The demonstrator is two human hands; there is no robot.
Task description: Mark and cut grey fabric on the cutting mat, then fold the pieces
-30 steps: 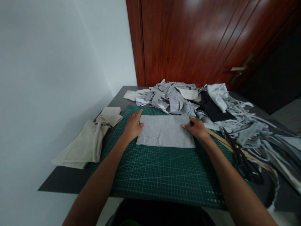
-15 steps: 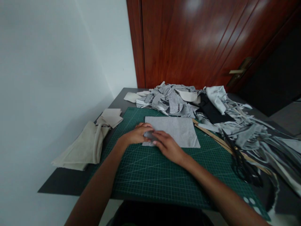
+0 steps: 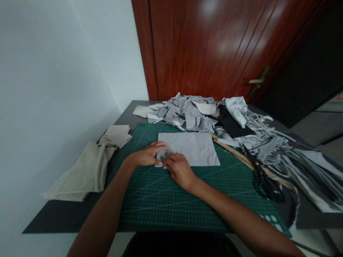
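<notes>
A flat grey piece of fabric (image 3: pixel 191 148), roughly rectangular, lies on the green cutting mat (image 3: pixel 177 200). My left hand (image 3: pixel 147 156) rests at the fabric's left edge, its thumb and fingers spread apart around the near left corner. Close beside it, my right hand (image 3: pixel 180 171) has its fingers curled and pinched on the fabric's near edge. The fingertips partly hide that corner.
Black scissors (image 3: pixel 264 178) and a wooden ruler (image 3: pixel 235 153) lie on the right. Grey fabric strips (image 3: pixel 184 110) are heaped at the back, beside a black cloth (image 3: pixel 233 123). Folded beige cloth (image 3: pixel 80 175) sits at the left table edge (image 3: pixel 50 217).
My right hand's fingers went from lying stretched over the fabric to pinching its near edge. My left thumb and fingers are spread wider. The whole view has shifted a little to the right.
</notes>
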